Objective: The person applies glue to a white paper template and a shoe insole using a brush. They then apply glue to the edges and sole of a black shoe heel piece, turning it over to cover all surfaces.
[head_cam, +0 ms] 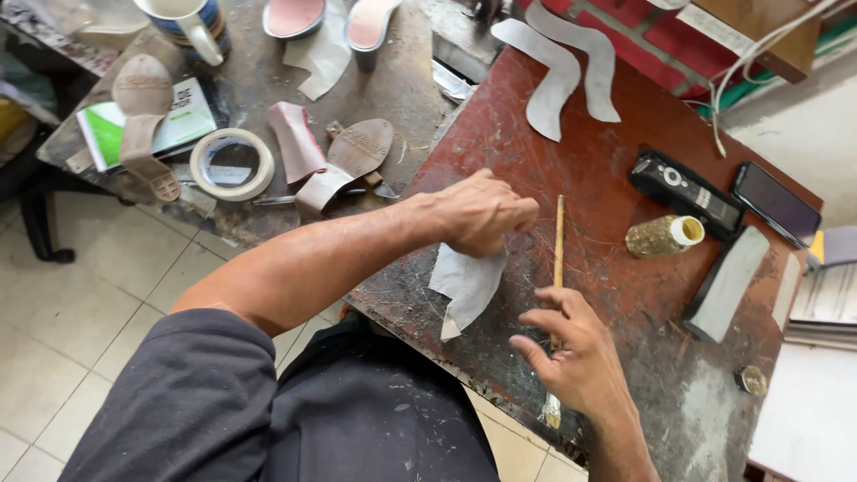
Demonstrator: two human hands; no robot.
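My left hand [482,212] is closed on the upper edge of a pale grey piece of material [466,284] that lies on a scratched red-brown work board [571,170]. My right hand [571,353] grips a long thin wooden-handled tool [559,239], which stands nearly upright in the picture just right of the grey piece. Its lower end [553,411] sticks out below my palm near the board's front edge.
Two curved grey strips [558,76] lie at the board's far end. A gold thread spool [662,236], a black remote [683,192], a phone [775,202] and a grey block [728,284] sit to the right. A tape roll [232,163], sandal soles [359,147] and a mug [192,25] crowd the left table.
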